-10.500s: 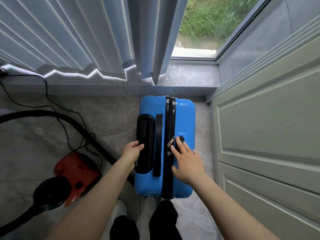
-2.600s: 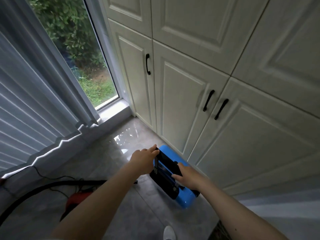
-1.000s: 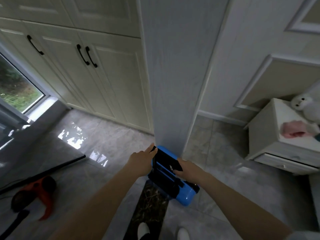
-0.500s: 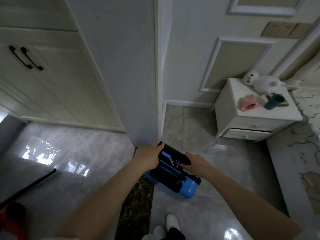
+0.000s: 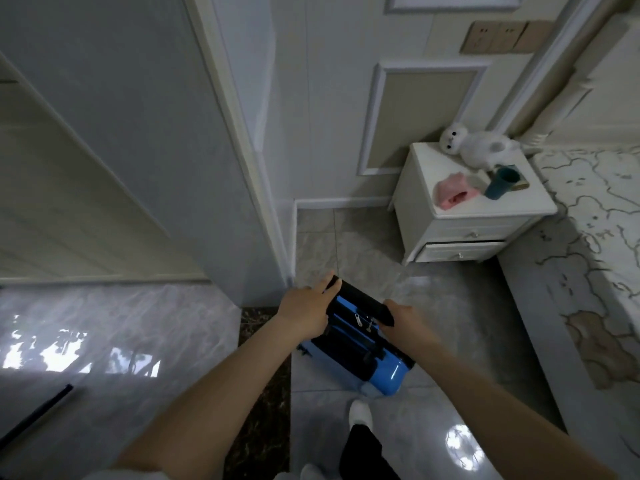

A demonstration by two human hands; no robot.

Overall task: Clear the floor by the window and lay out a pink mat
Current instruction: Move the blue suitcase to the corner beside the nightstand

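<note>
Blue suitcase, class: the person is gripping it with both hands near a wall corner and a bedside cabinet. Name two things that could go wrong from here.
1. The blue suitcase sits close to the wall corner; swinging it past could knock the corner.
2. The left hand and right hand hold only the black handle, so the case may tip or roll toward the feet.

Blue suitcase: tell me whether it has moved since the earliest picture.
Yes. The blue suitcase has left the window and now sits past the wall corner, near the nightstand.
</note>
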